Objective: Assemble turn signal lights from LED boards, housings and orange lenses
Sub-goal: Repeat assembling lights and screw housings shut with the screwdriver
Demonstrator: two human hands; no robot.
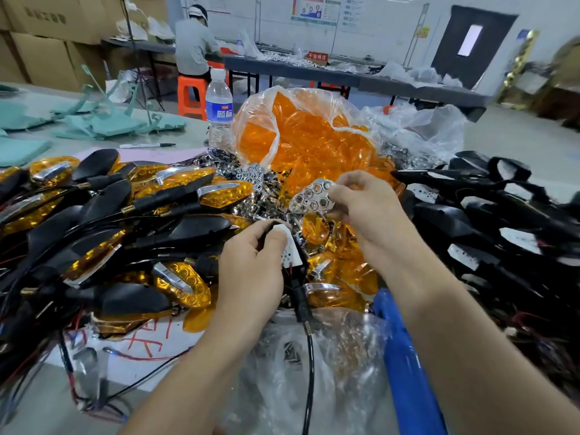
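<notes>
Gripping a matte black housing [299, 300] w/ left hand [251, 262], fingers curled round it, white dotted LED board [290, 251] inside, over the tabletop [191, 133] pile. Pinching a shiny chrome honeycomb reflector [310, 196] in right hand [364, 202], just beside. Behind: crinkly clear bag [260, 120] of glossy orange lenses [314, 136]. Can't make out housing's top end, hidden under fingers.

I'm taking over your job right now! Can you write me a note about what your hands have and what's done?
Left hand: grips a black housing with a white LED board in it.
Right hand: fingers pinch a silver honeycomb reflector.
Orange lenses: in the open bag behind; some lie loose near the hands.
Done: finished lights piled on the left.
Left: reflector and lens not yet on this housing; spare housings wait on the right.
</notes>
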